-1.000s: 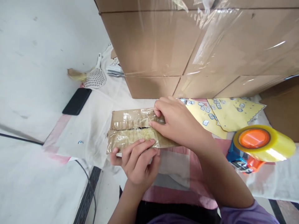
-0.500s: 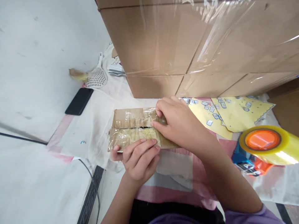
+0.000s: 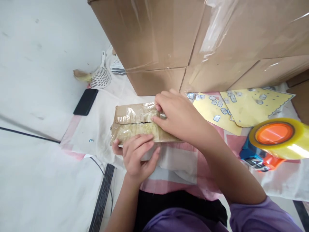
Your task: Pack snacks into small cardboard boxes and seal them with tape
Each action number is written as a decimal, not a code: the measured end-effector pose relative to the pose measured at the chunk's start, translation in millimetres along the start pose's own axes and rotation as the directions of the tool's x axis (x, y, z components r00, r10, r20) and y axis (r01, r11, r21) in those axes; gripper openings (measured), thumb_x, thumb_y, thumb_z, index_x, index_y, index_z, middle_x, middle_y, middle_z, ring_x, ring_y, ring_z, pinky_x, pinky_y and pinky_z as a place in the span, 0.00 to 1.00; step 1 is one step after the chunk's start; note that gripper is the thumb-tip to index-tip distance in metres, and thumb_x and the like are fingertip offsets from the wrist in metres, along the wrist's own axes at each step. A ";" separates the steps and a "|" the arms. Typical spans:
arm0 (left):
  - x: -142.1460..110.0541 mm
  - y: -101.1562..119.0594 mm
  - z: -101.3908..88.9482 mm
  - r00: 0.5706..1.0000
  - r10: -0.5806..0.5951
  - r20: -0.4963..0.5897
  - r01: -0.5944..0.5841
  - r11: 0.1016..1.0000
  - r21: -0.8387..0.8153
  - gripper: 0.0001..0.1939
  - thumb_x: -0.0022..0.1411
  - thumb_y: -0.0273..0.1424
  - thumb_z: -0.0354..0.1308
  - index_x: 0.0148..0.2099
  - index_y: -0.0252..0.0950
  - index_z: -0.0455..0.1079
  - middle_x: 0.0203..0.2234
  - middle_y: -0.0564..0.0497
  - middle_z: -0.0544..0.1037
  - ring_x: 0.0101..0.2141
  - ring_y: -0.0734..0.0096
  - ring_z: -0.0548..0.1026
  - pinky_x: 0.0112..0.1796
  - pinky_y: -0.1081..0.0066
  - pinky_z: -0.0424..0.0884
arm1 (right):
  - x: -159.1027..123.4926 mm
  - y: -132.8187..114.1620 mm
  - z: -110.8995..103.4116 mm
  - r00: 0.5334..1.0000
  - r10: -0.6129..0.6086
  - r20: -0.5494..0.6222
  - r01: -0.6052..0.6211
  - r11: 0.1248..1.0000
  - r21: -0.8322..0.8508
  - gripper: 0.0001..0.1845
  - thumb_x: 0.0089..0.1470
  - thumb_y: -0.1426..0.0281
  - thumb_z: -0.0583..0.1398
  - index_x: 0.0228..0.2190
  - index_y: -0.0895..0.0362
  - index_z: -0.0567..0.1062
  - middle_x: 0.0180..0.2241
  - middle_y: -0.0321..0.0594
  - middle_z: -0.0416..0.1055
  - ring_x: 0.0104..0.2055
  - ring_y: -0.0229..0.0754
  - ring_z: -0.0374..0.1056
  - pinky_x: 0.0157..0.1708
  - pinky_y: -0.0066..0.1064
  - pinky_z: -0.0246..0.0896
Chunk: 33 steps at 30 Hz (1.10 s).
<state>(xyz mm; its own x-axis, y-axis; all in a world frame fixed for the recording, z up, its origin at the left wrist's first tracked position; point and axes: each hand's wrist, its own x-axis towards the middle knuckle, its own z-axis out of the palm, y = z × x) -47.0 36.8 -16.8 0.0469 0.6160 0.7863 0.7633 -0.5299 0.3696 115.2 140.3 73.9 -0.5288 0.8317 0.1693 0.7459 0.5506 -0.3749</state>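
Note:
A small flat cardboard box [image 3: 127, 114] wrapped in shiny clear tape lies on the cloth in front of me. A dark narrow slit runs along the seam on its top. My right hand [image 3: 177, 112] is closed over the right part of the box, with the thumb on the taped top near the slit and the other fingers curled toward the far side. What lies under its palm is hidden. At the near edge, my left hand [image 3: 137, 154] rests its fingertips on the box, fingers apart and thumb spread away.
Large tape-wrapped cartons [image 3: 156, 38] stand behind the box. Yellow paper cutouts [image 3: 251, 111] lie right, near a wide tape roll [image 3: 285, 137] on a blue and orange toy [image 3: 260, 161]. Left are a black phone [image 3: 85, 102] and a white strainer [image 3: 100, 77] by the wall.
My left thumb has moved away from the box, and the left fingers have spread. My right hand keeps its place over the box. The view has shifted slightly.

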 end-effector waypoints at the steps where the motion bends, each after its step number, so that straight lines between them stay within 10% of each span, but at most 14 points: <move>1: -0.7 -3.8 -2.7 0.998 0.001 -0.068 -0.005 0.998 -0.057 0.16 0.58 0.31 0.66 0.48 0.44 0.69 0.40 0.51 0.80 0.42 0.61 0.79 0.56 0.51 0.65 | -0.1 0.4 0.0 1.000 -0.002 0.000 0.002 1.000 0.003 0.06 0.58 0.73 0.60 0.31 0.56 0.66 0.37 0.43 0.71 0.43 0.50 0.64 0.38 0.37 0.50; 5: -2.3 -15.3 -18.8 0.975 0.006 -0.220 -0.038 0.989 -0.143 0.18 0.59 0.40 0.65 0.50 0.44 0.69 0.40 0.48 0.76 0.40 0.59 0.76 0.43 0.55 0.74 | 0.1 1.2 0.3 1.000 -0.005 0.000 0.005 1.000 0.006 0.05 0.59 0.72 0.61 0.33 0.56 0.68 0.38 0.44 0.72 0.45 0.51 0.64 0.40 0.37 0.51; 12: 16.3 9.0 -19.1 0.990 0.098 0.099 -0.113 0.980 0.164 0.14 0.55 0.28 0.71 0.43 0.43 0.75 0.39 0.47 0.79 0.42 0.57 0.74 0.47 0.54 0.68 | 0.5 1.5 1.9 1.000 -0.008 -0.016 0.008 1.000 0.002 0.05 0.58 0.71 0.62 0.33 0.57 0.70 0.38 0.44 0.73 0.44 0.51 0.64 0.40 0.38 0.50; 20: 26.7 41.3 -20.3 0.919 -0.370 -0.135 0.384 0.918 0.097 0.09 0.56 0.21 0.69 0.36 0.39 0.76 0.28 0.56 0.81 0.30 0.70 0.78 0.32 0.68 0.74 | -0.4 -2.6 2.2 1.000 0.001 -0.011 -0.001 1.000 -0.013 0.04 0.59 0.69 0.62 0.35 0.56 0.71 0.39 0.46 0.74 0.47 0.55 0.64 0.43 0.41 0.53; 26: 22.7 51.2 -31.2 0.933 -0.356 -0.062 0.361 0.914 0.184 0.09 0.57 0.22 0.69 0.38 0.41 0.78 0.32 0.55 0.84 0.33 0.67 0.81 0.33 0.67 0.76 | 3.1 -0.7 2.9 1.000 0.002 0.010 -0.002 1.000 0.007 0.05 0.58 0.69 0.62 0.35 0.57 0.73 0.37 0.47 0.72 0.47 0.57 0.64 0.44 0.43 0.55; 33: 28.5 53.8 -29.8 0.833 -0.539 -0.123 0.553 0.809 0.202 0.06 0.61 0.31 0.67 0.32 0.39 0.74 0.27 0.56 0.80 0.30 0.72 0.76 0.33 0.70 0.71 | 4.0 1.4 3.2 1.000 -0.001 -0.010 0.001 1.000 0.029 0.06 0.59 0.66 0.63 0.34 0.57 0.73 0.36 0.45 0.72 0.47 0.56 0.65 0.44 0.43 0.56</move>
<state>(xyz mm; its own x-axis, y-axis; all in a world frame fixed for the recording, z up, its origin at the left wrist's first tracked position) -23.7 8.5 40.2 -0.4514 0.7272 0.5172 0.7735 0.0299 0.6331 112.8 144.2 71.1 -0.5254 0.8318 0.1788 0.7330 0.5492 -0.4014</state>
